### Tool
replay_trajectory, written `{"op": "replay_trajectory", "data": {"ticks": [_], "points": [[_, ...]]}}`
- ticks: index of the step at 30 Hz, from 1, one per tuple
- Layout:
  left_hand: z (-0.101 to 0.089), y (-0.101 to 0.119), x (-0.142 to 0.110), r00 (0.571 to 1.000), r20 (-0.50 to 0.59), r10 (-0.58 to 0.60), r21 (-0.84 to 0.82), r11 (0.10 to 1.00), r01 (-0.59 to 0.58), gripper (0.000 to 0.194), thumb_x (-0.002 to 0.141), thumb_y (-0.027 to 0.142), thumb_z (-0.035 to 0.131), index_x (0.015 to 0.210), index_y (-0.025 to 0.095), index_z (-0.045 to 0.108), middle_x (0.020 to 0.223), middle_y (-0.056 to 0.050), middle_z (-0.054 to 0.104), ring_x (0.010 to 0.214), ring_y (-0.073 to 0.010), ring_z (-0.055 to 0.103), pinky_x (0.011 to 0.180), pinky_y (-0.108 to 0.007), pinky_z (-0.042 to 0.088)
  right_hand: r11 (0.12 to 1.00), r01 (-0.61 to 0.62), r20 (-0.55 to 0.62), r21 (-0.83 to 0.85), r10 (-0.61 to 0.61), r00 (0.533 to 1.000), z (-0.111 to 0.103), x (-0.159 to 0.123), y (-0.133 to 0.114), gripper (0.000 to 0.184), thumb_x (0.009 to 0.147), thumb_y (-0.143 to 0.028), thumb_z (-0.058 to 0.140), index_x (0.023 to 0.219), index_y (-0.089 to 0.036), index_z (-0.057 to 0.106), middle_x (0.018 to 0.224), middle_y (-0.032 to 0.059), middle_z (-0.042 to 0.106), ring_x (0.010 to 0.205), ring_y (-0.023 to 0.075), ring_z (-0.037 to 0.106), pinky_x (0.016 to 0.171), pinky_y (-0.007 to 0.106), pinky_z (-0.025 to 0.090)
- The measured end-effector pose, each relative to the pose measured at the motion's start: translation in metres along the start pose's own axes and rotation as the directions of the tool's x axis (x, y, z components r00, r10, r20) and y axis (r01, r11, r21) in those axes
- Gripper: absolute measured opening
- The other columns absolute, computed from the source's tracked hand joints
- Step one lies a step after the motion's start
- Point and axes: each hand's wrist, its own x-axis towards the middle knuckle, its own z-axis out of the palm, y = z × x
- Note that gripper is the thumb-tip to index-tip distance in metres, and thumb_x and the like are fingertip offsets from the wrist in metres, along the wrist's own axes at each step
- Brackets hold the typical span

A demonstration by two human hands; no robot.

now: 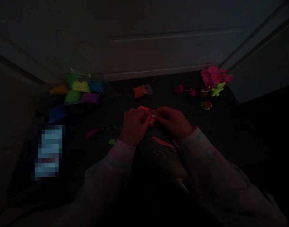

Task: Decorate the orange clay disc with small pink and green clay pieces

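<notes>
In dim light, a small orange-red modelling-clay piece (152, 120) with green and dark pink bits sits between my hands over the dark table. My left hand (135, 126) is closed, its thumb and fingers pinching the piece from the left and hiding part of it. From the right, my right hand (174, 121) pinches at a green bit on the same piece with thumb and forefinger. A flat pink-orange tool (163, 142), knife-like in shape, lies below my right hand. To the left of my left wrist are a green clay scrap (112, 142) and a magenta piece (92, 134).
Several bags of coloured clay (89, 98) are heaped at the back left, above a blurred bright screen (49, 153). An orange clay bag (141, 91) lies at back centre. Finished-looking clay shapes (206, 105) and a pink cluster (214, 75) stand at back right, near a pale panel (158, 53).
</notes>
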Motion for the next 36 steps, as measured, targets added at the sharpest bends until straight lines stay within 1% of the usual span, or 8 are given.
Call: {"op": "replay_trajectory", "data": {"ticks": [4, 8, 13, 21, 28, 33, 36], "points": [[0.001, 0.0004, 0.0002, 1.0, -0.021, -0.011, 0.007, 1.0, 0.011, 0.015, 0.074, 0.025, 0.055, 0.085, 0.019, 0.063, 0.082, -0.002, 0.066, 0.081, -0.0186, 0.056, 0.075, -0.033, 0.042, 1.0, -0.006, -0.015, -0.01, 0.006, 1.0, 0.0002, 0.0002, -0.0011, 0.009, 0.072, -0.017, 0.055, 0.081, -0.018, 0.056, 0.075, -0.0003, 0.063, 0.069, 0.0116, 0.059, 0.064, 0.025, 0.046], [0.0025, -0.0005, 0.0, 1.0, -0.03, 0.007, 0.006, 1.0, -0.006, 0.014, 0.074, 0.025, 0.055, 0.083, 0.018, 0.062, 0.081, -0.002, 0.066, 0.081, -0.019, 0.056, 0.075, -0.034, 0.041, 1.0, -0.006, -0.026, -0.025, 0.005, 1.0, 0.0003, 0.0002, -0.0017, 0.009, 0.072, -0.017, 0.055, 0.081, -0.017, 0.056, 0.075, -0.0001, 0.063, 0.069, 0.0114, 0.06, 0.064, 0.024, 0.046], [0.003, -0.0018, 0.0009, 0.999, -0.031, 0.022, -0.011, 1.0, -0.022, 0.014, 0.074, 0.024, 0.055, 0.084, 0.017, 0.062, 0.087, -0.002, 0.065, 0.085, -0.0192, 0.054, 0.078, -0.035, 0.039, 0.998, 0.023, -0.034, -0.065, -0.025, 0.999, 0.0018, 0.0, -0.0007, 0.008, 0.072, -0.017, 0.054, 0.08, -0.018, 0.056, 0.073, -0.0008, 0.063, 0.067, 0.011, 0.059, 0.062, 0.024, 0.046], [0.0035, -0.0018, 0.002, 0.999, 0.002, 0.05, 0.034, 0.998, -0.05, 0.014, 0.076, 0.025, 0.053, 0.084, 0.018, 0.062, 0.087, -0.001, 0.065, 0.084, -0.0189, 0.053, 0.077, -0.034, 0.038, 0.994, 0.031, -0.024, -0.106, -0.033, 0.999, 0.0022, -0.0002, -0.0017, 0.011, 0.073, -0.014, 0.054, 0.083, -0.018, 0.056, 0.074, -0.0007, 0.064, 0.068, 0.0107, 0.06, 0.062, 0.023, 0.046], [0.0022, 0.0005, 0.0006, 0.991, 0.051, 0.127, 0.167, 0.977, -0.133, 0.017, 0.08, 0.026, 0.046, 0.085, 0.02, 0.061, 0.088, -0.002, 0.063, 0.086, -0.021, 0.05, 0.076, -0.037, 0.034, 0.991, 0.043, -0.028, -0.129, -0.047, 0.999, 0.0026, -0.0007, -0.0008, 0.01, 0.073, -0.016, 0.054, 0.083, -0.018, 0.056, 0.074, -0.0007, 0.064, 0.068, 0.0113, 0.06, 0.062, 0.023, 0.045], [0.0008, 0.0031, 0.0017, 0.985, 0.102, 0.14, 0.211, 0.964, -0.159, 0.019, 0.081, 0.026, 0.043, 0.085, 0.019, 0.061, 0.089, -0.003, 0.062, 0.087, -0.0217, 0.049, 0.076, -0.038, 0.033, 0.988, 0.045, -0.038, -0.146, -0.051, 0.998, 0.0034, 0.0, 0.0002, 0.011, 0.072, -0.015, 0.054, 0.082, -0.018, 0.057, 0.074, -0.0008, 0.064, 0.068, 0.0112, 0.06, 0.062, 0.023, 0.045], [0.0006, 0.0031, 0.0016, 0.984, 0.11, 0.139, 0.216, 0.963, -0.16, 0.019, 0.081, 0.027, 0.043, 0.085, 0.019, 0.06, 0.089, -0.003, 0.062, 0.087, -0.0216, 0.048, 0.075, -0.038, 0.032, 0.988, 0.045, -0.024, -0.145, -0.049, 0.998, 0.0031, -0.0001, -0.0009, 0.011, 0.072, -0.015, 0.054, 0.083, -0.019, 0.057, 0.074, -0.0013, 0.064, 0.069, 0.0112, 0.06, 0.062, 0.023, 0.046]]}}
